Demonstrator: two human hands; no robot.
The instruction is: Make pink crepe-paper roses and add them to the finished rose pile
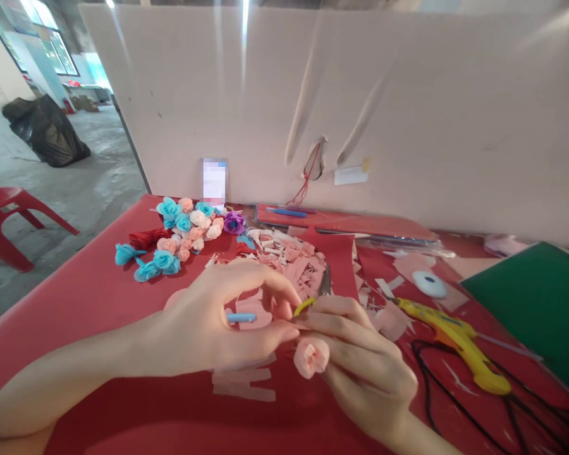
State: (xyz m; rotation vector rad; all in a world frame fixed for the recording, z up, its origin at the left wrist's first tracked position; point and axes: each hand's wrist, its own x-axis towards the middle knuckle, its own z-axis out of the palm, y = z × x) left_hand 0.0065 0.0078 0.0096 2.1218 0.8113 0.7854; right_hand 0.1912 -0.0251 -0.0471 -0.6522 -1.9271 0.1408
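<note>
My right hand (360, 357) is closed around the base of a small pale pink paper rose (312, 357), whose bloom faces me. Close by on the left, my left hand (232, 316) is curved with thumb and index finger apart, their tips near the rose's base. Yellow-handled scissors (325, 282) show behind my right fingers, partly hidden. Through the gap in my left hand I see a light blue stick (241, 317); its left end is hidden. Pink petal-shaped paper (258, 309) and cut pink strips (244, 384) lie beneath my hands.
Blue, pink, red and purple paper flowers (183, 222) cluster at the back left, near a phone (214, 182) against the white board (360, 82). Paper scraps (294, 259) are heaped mid-table. A yellow glue gun (455, 338) with black cable lies right, beside a green sheet (531, 309).
</note>
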